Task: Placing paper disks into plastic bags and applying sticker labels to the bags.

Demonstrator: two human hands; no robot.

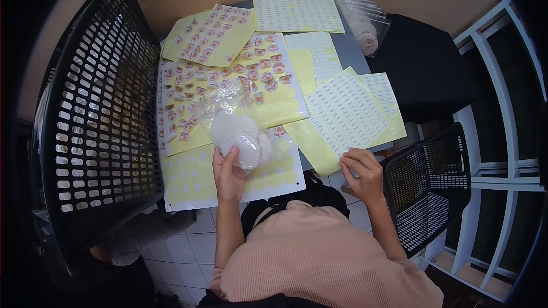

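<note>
My left hand (229, 175) grips a clear plastic bag of white round waffle-textured pads (239, 139) above the sticker sheets. Fingers of my right hand (361, 173) are bent at the lower corner of a sheet of small printed labels (349, 111); whether they pinch a label is too small to tell. Under the bag lies a yellow-backed sheet with round orange-and-white stickers (274, 107), many with lifted edges. A similar sheet (209, 36) rests farther back. Another small-label sheet (297, 13) lies at the table's far edge, and a partly used one (314, 55) is nearer.
A large black perforated plastic basket (107, 107) stands at the left. Bagged pads (364, 30) form an overlapping row at the grey table's back right, beside a black surface (419, 64). Another black basket (428, 188) is low at the right, near a white frame (505, 184).
</note>
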